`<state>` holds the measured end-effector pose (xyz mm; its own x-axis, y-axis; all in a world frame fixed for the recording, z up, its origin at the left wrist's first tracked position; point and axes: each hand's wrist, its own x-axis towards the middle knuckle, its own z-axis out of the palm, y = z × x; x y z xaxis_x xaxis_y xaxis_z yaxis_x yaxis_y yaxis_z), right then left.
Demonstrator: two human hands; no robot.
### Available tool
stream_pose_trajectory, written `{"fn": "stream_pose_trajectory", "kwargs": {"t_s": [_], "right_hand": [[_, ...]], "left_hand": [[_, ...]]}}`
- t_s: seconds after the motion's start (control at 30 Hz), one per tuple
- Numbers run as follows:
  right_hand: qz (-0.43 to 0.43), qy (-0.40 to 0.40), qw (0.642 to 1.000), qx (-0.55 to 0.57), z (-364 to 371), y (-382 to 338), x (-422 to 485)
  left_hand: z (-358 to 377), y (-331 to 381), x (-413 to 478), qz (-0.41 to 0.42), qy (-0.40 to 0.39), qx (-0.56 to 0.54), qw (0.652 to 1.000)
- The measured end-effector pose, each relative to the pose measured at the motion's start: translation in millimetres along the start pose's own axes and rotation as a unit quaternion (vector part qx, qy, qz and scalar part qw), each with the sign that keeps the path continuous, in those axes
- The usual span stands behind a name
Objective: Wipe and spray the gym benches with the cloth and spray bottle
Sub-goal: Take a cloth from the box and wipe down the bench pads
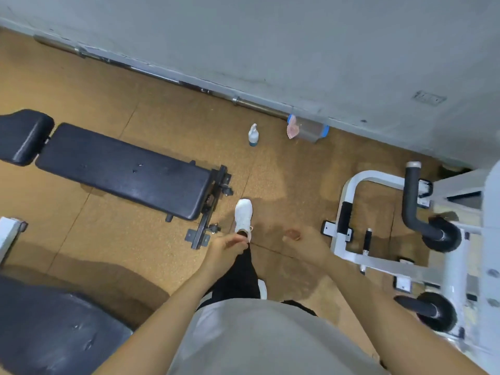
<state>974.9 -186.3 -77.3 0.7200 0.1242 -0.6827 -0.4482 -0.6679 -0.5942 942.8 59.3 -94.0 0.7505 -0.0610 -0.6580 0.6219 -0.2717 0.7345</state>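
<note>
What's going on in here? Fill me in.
A person is walking across the gym floor toward the spray bottle and the pink cloth, draped over a clear container by the wall. Both the left hand and right hand are empty. The black bench sits untouched on the left.

top: grey shirt [259, 336] | legs: black trousers [238, 277] | foot: white shoe [243, 215] | forearms bare

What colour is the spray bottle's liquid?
Teal-blue, low in the white spray bottle; head view.

Bench [121, 171] left, spray bottle [253, 135] on floor beyond it, cloth [292, 129] right by wall [297, 50]
</note>
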Motion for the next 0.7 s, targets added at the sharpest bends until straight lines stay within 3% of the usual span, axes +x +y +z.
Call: {"fn": "stream_pose_trajectory", "kwargs": {"t_s": [0.33, 0.53, 0.7], "right_hand": [[0.064, 0.068, 0.994, 0.049, -143, -83, 208], [0.109, 0.068, 0.990, 0.061, -229, -89, 358], [0.119, 0.035, 0.992, 0.009, -283, -47, 505]], "left_hand": [[-17, 153, 269, -0.016, -0.044, 0.055, 0.997], [5, 228, 430, -0.032, -0.034, 0.042, 0.998], [46, 236, 572, -0.139, 0.011, -0.060, 0.988]]}}
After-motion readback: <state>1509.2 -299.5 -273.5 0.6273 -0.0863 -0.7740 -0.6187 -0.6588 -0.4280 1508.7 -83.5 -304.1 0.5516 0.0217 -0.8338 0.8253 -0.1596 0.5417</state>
